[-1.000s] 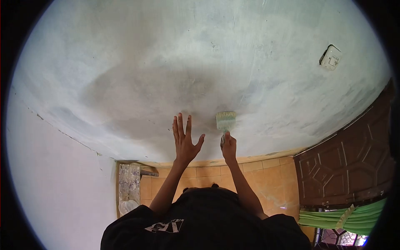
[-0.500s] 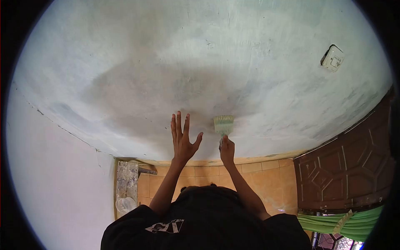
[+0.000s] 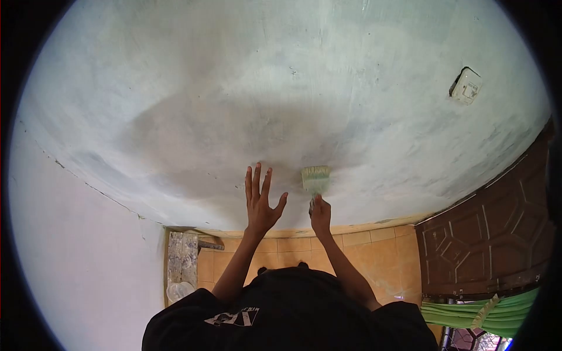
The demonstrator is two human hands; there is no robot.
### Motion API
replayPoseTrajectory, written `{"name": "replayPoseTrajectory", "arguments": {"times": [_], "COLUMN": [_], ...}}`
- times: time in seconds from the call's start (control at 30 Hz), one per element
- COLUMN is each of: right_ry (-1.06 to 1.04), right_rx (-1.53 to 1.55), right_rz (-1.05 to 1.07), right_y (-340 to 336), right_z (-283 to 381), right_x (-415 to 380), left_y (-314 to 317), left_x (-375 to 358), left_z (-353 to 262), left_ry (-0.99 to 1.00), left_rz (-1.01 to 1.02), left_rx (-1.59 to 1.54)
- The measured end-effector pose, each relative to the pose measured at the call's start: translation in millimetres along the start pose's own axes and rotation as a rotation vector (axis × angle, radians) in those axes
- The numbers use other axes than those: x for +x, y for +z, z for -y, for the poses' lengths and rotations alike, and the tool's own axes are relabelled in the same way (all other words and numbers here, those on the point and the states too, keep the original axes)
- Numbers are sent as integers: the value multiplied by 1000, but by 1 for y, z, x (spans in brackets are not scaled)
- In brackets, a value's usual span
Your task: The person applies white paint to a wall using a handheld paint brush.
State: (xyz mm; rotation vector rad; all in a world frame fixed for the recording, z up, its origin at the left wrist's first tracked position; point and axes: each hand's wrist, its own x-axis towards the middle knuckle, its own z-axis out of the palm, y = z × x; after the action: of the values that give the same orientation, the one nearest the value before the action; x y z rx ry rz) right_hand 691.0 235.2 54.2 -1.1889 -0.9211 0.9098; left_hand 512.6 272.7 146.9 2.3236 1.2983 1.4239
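In front of me rises a pale, patchily painted wall. My right hand is wrapped around the handle of a wide paintbrush, whose paint-stained bristles point up and overlap the wall's lower part. To the left of the brush, my left hand is raised with fingers stretched and spread, fingertips right at the wall's surface and nothing in it. Shadows of my head and arms fall on the wall around both hands.
At lower left, a paint-spattered wooden bench carries a clear plastic container. A switch plate sits at upper right. On the right are a brown panelled door and a green curtain. Orange tiles cover the floor.
Both hands appear slightly lower and a little further right, along with the bench and floor, as the view has shifted slightly. The grip on the paintbrush is the same.
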Motion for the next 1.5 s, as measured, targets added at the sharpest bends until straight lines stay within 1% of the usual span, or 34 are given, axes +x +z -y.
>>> {"name": "replayPoseTrajectory", "arguments": {"times": [0.1,0.2,0.23,0.33,0.4,0.47,0.57,0.67,0.7,0.8,0.87,0.93,1.0,1.13,1.17,1.27,1.3,1.4,1.5], "right_ry": [-107,-85,-154,-168,-121,2,-67,-177,-150,-149,18,145,11,-260,-259,-94,-80,-119,-165], "right_rx": [3,51,17,-47,-2,34,5,-16,44,-20,129,287,232,108,99,163,154,77,166], "right_rz": [-29,0,-8,-28,-30,-73,-57,-21,-9,-28,-73,-157,-123,-94,-62,45,68,42,77], "right_y": [16,25,26,16,12,10,19,21,18,10,6,4,-1,-2,-5,-4,-5,-8,2], "right_z": [41,77,73,27,-8,-13,42,74,64,32,23,33,53,100,101,105,98,89,131], "right_x": [0,22,32,41,25,6,5,38,46,32,4,-16,-19,-14,-11,-13,-13,-7,10], "left_y": [-4,-1,0,1,3,1,1,3,3,5,4,3,2,-1,-1,-2,-3,-3,-3], "left_x": [-5,-10,-12,-9,-10,-11,-11,-10,-8,-7,-8,-6,-9,-3,-2,3,4,6,11], "left_z": [2,3,0,-4,-5,-6,-1,-1,-1,-6,-10,-9,-9,-18,-19,-25,-26,-27,-29], "left_ry": [-12,-15,-25,-45,-56,-56,-40,-27,-25,-45,-45,-19,20,11,1,5,12,51,66], "left_rz": [47,100,112,133,142,153,149,141,132,104,94,77,69,72,80,72,64,49,51], "left_rx": [19,-7,-9,-17,-29,-33,-26,-37,-40,-73,-64,-60,-68,-86,-108,-142,-147,-151,-153]}}
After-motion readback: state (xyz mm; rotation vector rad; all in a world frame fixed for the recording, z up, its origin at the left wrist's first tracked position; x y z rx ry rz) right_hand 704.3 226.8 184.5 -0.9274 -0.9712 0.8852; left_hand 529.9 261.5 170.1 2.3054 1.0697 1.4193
